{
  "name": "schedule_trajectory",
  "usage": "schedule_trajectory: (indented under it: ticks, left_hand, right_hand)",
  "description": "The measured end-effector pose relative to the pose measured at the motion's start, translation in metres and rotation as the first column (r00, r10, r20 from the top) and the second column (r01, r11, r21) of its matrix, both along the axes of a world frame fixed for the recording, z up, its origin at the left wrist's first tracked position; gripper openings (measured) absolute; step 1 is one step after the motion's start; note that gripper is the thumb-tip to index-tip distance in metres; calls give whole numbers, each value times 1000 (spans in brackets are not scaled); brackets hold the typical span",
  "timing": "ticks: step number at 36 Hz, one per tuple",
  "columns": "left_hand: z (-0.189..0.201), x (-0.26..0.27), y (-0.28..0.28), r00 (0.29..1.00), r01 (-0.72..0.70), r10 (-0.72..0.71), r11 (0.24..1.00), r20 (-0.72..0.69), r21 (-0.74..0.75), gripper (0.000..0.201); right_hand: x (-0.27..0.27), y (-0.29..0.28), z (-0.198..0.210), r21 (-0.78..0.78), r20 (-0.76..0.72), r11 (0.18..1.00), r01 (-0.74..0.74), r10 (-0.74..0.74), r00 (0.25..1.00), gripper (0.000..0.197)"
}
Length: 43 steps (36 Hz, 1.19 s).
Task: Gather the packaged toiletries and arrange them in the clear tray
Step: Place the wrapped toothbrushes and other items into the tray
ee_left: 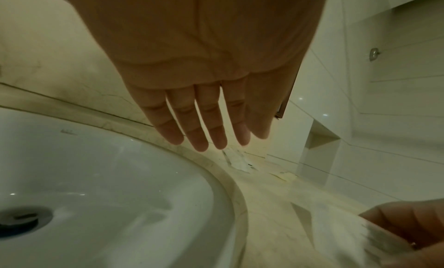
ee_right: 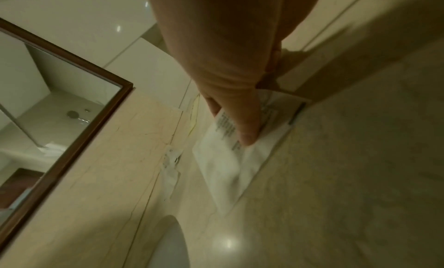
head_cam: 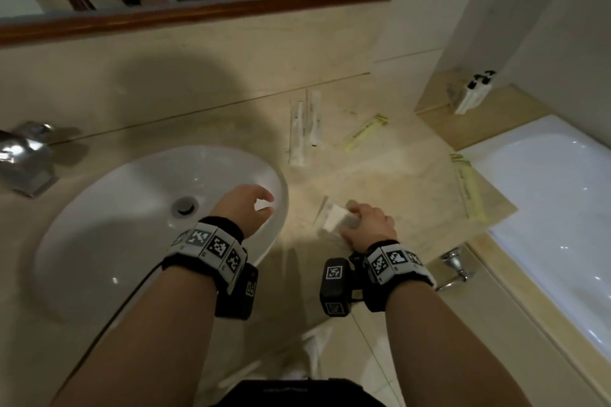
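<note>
the gathering is looking barely begun. the right hand (head_cam: 368,225) is pinching a white packet (head_cam: 334,216) at the counter's (head_cam: 231,122) near edge; the left hand (head_cam: 246,208) is hovering over the sink (head_cam: 99,241), fingers spread, holding nothing. two clear sleeves (head_cam: 304,129) and two yellow sachets (head_cam: 365,133) are lying loose. the clear tray isn't showing anywhere (so nothing is sitting in it yet).
</note>
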<state>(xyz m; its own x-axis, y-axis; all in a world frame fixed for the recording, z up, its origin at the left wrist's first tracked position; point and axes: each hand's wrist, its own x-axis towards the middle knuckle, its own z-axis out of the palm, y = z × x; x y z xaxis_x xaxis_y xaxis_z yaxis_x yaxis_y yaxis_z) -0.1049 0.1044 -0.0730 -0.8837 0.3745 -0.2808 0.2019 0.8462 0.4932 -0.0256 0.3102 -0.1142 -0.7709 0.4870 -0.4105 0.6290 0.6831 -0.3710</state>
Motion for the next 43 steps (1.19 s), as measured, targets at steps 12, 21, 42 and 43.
schedule_trajectory:
  ticks: [12,21,42,43]
  left_hand:
    - [9,-3,0,996,-65,50,975,74,213,42]
    - [10,-1,-42,989,-107,125,976,-82,189,37]
    - [27,26,-260,890,-437,456,868,-30,236,32]
    - [28,28,-275,884,-450,467,864,-28,227,28]
  right_hand:
    - [-36,-28,39,-320,-315,905,-279,176,933,13]
    - [-58,-77,54,-327,-399,831,-451,311,862,34]
    - [-87,-286,60,-97,-412,637,-765,674,613,17]
    - [-86,-300,60,-95,-411,630,-771,680,607,17]
